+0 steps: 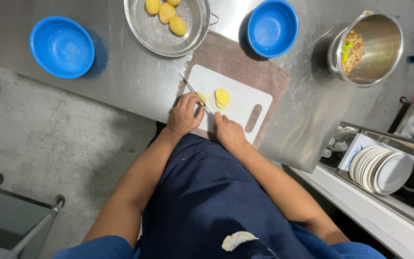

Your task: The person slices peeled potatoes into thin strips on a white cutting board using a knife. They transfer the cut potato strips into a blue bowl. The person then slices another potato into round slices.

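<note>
Two blue plastic bowls are counted, one far left and one far right, beside two steel vessels: a colander with three peeled yellow potatoes and a round bowl of peelings. On the white rectangular cutting board, laid on a brown cloth over the steel counter, a pale yellow potato piece is pinned under the curled left hand. A knife is gripped by the closed right hand. A small stack of smooth slices lies just right.

Hands: left steadies potato, right grips knife.
</note>
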